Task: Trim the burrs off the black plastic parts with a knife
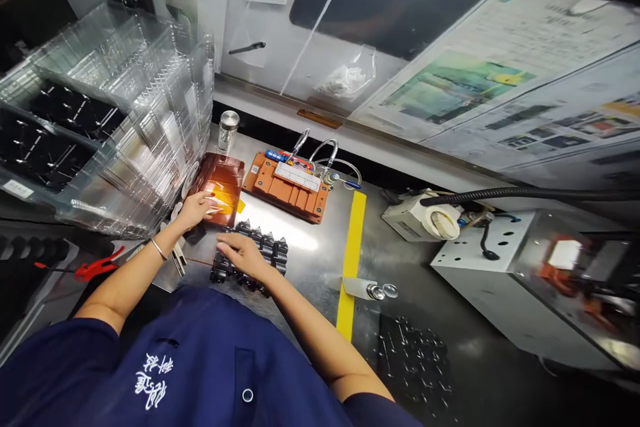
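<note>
My left hand (196, 210), with a bracelet at the wrist, reaches over a glossy amber-brown tray or sheet (227, 170). Its fingers are closed around something small and pale at the tips, too blurred to name. An orange-yellow patch (225, 198) shows beside those fingertips. My right hand (243, 255) hovers over a block of black moulded parts in rows (273, 250), partly hiding them. Its fingers are stretched out and the thumb stands slightly apart, with nothing visible in between.
An orange fixture (290, 194) with metal clamps stands behind the black parts, near a lidded glass jar (227, 130). Clear plastic trays (165, 120) are stacked left. Yellow tape (354, 234) crosses the bench; right of it are a fallen bottle (360, 288), more black parts (415, 360) and a grey machine (490, 294).
</note>
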A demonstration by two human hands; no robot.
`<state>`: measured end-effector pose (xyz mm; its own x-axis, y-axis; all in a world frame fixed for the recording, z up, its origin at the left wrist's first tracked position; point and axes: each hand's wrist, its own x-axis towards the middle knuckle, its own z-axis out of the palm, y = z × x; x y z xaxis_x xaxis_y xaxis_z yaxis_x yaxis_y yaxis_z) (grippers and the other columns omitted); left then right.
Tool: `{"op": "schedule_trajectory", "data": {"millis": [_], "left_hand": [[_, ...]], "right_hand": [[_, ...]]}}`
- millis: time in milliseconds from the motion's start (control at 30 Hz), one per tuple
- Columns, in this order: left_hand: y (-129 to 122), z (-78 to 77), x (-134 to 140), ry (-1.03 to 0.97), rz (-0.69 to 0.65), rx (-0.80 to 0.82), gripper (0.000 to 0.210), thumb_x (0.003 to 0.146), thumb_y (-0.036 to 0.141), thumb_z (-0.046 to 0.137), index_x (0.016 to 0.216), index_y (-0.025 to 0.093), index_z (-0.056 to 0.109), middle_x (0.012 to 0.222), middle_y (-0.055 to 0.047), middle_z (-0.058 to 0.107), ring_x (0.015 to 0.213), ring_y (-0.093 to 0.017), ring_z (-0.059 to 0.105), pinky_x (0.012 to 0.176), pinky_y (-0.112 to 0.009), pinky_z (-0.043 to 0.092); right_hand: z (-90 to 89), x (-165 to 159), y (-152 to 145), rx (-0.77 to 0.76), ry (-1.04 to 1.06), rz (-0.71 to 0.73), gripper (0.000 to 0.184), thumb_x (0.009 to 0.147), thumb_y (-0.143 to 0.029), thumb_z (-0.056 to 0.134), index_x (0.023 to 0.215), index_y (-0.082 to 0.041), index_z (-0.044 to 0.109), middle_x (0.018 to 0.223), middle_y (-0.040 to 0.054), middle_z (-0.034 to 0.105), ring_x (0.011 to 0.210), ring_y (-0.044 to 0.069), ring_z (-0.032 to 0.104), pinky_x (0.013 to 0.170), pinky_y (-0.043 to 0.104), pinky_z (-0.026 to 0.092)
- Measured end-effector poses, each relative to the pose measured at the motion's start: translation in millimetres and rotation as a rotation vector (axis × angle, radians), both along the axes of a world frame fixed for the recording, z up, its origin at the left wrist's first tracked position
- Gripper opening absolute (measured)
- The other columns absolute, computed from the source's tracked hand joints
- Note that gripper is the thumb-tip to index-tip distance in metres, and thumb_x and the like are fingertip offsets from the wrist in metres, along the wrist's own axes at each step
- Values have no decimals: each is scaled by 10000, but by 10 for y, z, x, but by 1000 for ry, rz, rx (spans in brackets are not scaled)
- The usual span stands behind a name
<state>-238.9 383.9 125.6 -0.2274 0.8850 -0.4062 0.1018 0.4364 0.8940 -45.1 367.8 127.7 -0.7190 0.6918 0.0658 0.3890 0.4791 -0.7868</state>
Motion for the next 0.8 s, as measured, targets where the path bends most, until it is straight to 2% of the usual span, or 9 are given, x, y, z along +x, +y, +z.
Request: {"op": "schedule_trajectory", "data": {"millis": [100, 167, 267, 400, 467, 533, 600, 700, 800], "left_hand": [[-149, 106, 167, 37, -149, 118, 239, 808, 208, 568, 1006, 157, 691, 972, -97, 750, 870, -216, 710, 806, -357, 574], [-218, 190, 213, 72, -234, 190, 187, 778, 195, 595, 901, 187, 735, 971, -73, 755, 956, -230, 688, 926, -375, 524], [-258, 293, 205, 90, -333, 238, 186, 770, 189, 596, 860, 209, 758, 963, -60, 760, 971, -233, 680, 972, -384, 487], [-286, 329, 232, 29, -438, 215, 166, 780, 233, 615, 852, 214, 763, 859, -43, 766, 847, -203, 705, 875, -341, 533], [-305, 309, 282, -14, -448, 179, 165, 784, 276, 625, 852, 196, 752, 825, -46, 764, 787, -194, 713, 801, -322, 559], [-311, 280, 308, -37, -402, 130, 215, 801, 335, 615, 879, 168, 725, 821, -65, 761, 744, -196, 719, 714, -312, 578], [-280, 248, 271, -21, -305, 77, 284, 834, 388, 576, 938, 145, 681, 833, -84, 754, 684, -187, 717, 625, -296, 579], [-136, 174, 98, 79, -115, 12, 322, 882, 412, 515, 1005, 130, 610, 846, -89, 736, 526, -128, 652, 489, -243, 528], [125, 38, -110, 239, 53, -48, 288, 923, 374, 479, 1011, 121, 584, 817, -59, 701, 423, -75, 542, 412, -208, 448]], "right_hand": [[90, -25, 214, -15, 23, -218, 350, 947, -383, 479, 1168, -197, 676, 1144, 125, 704, 1031, 217, 670, 878, 360, 546], [177, -25, 339, -39, 33, -256, 313, 923, -374, 526, 1100, -195, 712, 1061, 115, 730, 956, 214, 686, 841, 339, 547], [350, 38, 469, -113, 38, -171, 211, 871, -335, 606, 923, -210, 767, 884, 57, 766, 795, 183, 704, 746, 281, 541], [552, 173, 617, -337, 28, 89, 222, 826, -359, 633, 841, -190, 777, 797, 27, 766, 719, 162, 687, 673, 248, 509], [575, 248, 691, -473, 51, 126, 232, 765, -383, 681, 789, -171, 771, 720, 21, 749, 661, 150, 665, 632, 244, 502], [531, 363, 763, -604, 116, -20, 257, 657, -401, 758, 694, -148, 748, 607, 17, 709, 563, 141, 634, 558, 245, 498], [436, 559, 832, -656, 196, -272, 310, 566, -427, 799, 626, -137, 708, 544, 19, 674, 500, 140, 616, 505, 253, 504], [269, 1017, 892, -554, 295, -642, 371, 581, -510, 742, 633, -153, 653, 564, 30, 668, 519, 148, 641, 509, 271, 539], [139, 1519, 832, -417, 362, -966, 375, 629, -549, 663, 640, -182, 588, 563, 31, 650, 528, 162, 655, 505, 293, 558]]}}
